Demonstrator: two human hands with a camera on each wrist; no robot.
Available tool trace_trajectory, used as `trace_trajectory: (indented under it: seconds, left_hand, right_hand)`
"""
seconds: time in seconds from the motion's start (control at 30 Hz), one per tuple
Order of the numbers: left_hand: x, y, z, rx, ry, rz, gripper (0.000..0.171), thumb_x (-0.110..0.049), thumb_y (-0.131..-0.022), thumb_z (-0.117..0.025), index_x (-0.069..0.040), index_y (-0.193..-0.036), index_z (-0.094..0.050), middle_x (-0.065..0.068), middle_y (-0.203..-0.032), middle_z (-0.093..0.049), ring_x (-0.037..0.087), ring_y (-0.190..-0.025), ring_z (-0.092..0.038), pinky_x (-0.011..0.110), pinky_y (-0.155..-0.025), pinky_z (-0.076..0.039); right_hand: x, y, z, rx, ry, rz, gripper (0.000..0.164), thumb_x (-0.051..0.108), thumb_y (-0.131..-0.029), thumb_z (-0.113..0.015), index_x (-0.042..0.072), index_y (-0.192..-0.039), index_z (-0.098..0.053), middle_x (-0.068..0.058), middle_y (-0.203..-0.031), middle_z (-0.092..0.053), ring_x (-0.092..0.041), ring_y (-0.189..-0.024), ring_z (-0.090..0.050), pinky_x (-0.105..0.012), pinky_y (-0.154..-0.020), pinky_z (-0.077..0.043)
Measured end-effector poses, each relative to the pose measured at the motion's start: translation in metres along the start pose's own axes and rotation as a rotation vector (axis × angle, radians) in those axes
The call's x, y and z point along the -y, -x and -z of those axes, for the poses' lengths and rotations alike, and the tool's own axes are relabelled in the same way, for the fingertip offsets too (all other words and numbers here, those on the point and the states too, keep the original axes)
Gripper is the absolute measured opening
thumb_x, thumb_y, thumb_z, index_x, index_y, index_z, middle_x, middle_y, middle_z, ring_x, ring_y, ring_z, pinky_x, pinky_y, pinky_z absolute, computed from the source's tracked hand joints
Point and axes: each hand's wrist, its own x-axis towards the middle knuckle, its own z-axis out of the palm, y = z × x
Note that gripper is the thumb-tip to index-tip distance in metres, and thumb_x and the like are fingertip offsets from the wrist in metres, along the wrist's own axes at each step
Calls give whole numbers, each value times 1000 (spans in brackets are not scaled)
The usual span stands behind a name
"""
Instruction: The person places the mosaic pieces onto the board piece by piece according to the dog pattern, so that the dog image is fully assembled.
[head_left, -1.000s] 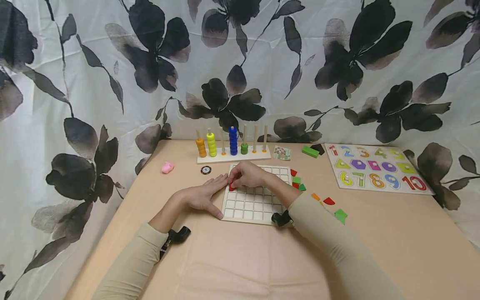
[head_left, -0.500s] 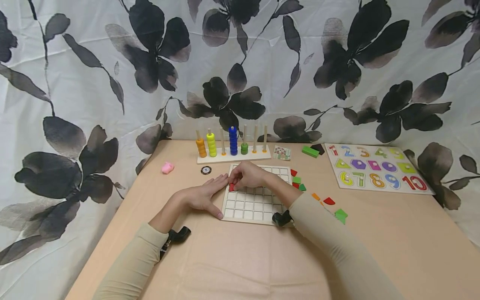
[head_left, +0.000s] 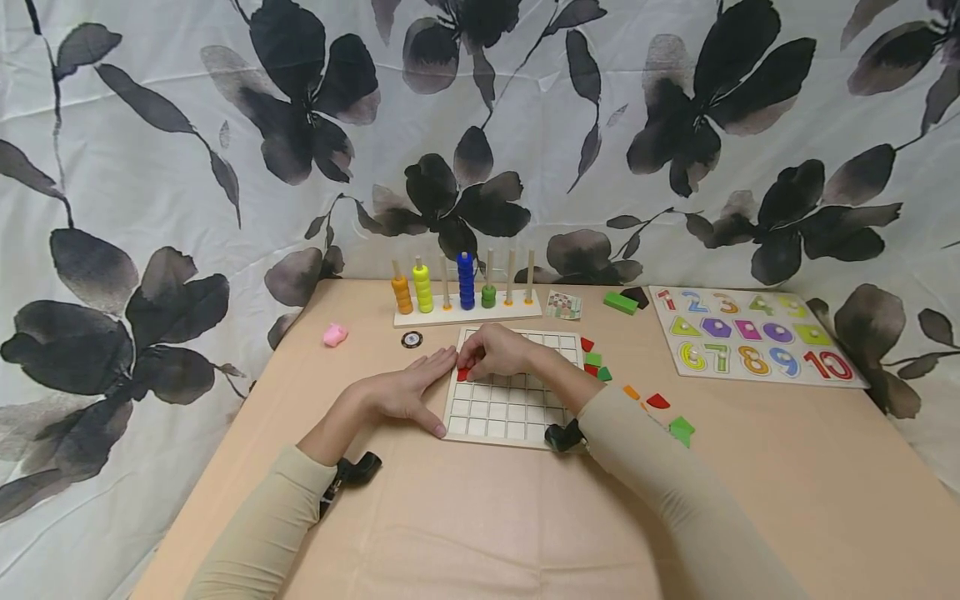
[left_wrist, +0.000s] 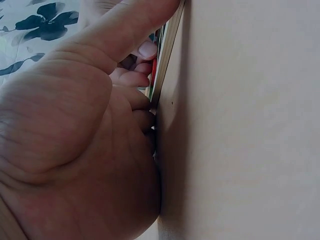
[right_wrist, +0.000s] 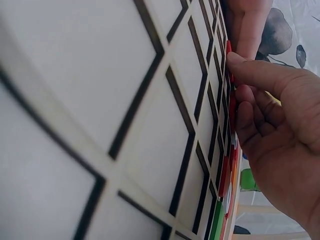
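Observation:
My left hand (head_left: 405, 392) lies on the table with its fingers spread, thumb and fingertips against the left edge of a white grid board (head_left: 495, 417). In the left wrist view, the left palm (left_wrist: 75, 140) stands beside the board's wooden edge (left_wrist: 169, 55). My right hand (head_left: 497, 350) reaches over the board, with curled fingers and thumb on a small red tile (head_left: 462, 375) near its left edge. The right wrist view shows the right thumb (right_wrist: 260, 72) touching a red tile, with more red and green tiles along the row; the exact grip is partly hidden.
Several red and green tiles (head_left: 593, 360) lie right of the board; a green star-shaped piece (head_left: 682, 431) is farther out. Behind stand a peg abacus (head_left: 468, 312) and a picture card (head_left: 564, 306). A number puzzle (head_left: 757, 337) lies right, a pink object (head_left: 334, 335) left.
The right fingers have shifted slightly on the red tile, and more of it shows in the head view. The left hand stays put.

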Motion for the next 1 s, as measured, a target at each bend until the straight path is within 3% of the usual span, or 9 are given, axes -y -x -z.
trace_trajectory:
  seconds: [0.33,0.53,0.67,0.83,1.0]
  left_hand:
    - [-2,0,1,-1,-8,3,125,-60,-68,-78,-14,-155,-1,1,-162,8,18,-147,10,43,-119,0]
    - [-2,0,1,10,-8,27,124,-61,-68,-77,-17,-156,-2,-4,-161,9,15,-146,10,42,-119,0]
    - [-3,-1,2,10,-16,19,124,-62,-68,-77,-17,-156,-2,-2,-162,9,16,-146,10,41,-118,0]
    - [-4,0,3,5,-14,14,124,-61,-68,-78,-15,-156,-2,1,-162,8,18,-147,10,42,-119,-1]
    - [-5,1,3,11,-16,20,124,-61,-68,-77,-15,-155,-2,1,-161,8,18,-147,10,42,-119,-1]
  right_hand:
    - [-3,1,2,5,-1,55,17,3,-78,-77,6,-95,-75,0,-82,-71,-7,-72,-60,-22,-66,-50]
    - [0,17,19,-28,-90,37,20,7,-81,-76,8,-101,-75,-3,-88,-71,-14,-76,-60,-26,-69,-52]
    - [3,53,44,-86,-117,24,21,13,-84,-74,13,-105,-74,-9,-99,-70,-20,-82,-58,-30,-73,-51]
    - [-10,124,74,-191,-26,-26,20,22,-85,-74,27,-104,-72,-8,-101,-68,-21,-85,-57,-36,-74,-50]
    - [-43,190,91,-196,-18,-148,23,18,-85,-74,20,-108,-72,-9,-103,-68,-24,-87,-57,-35,-75,-50]
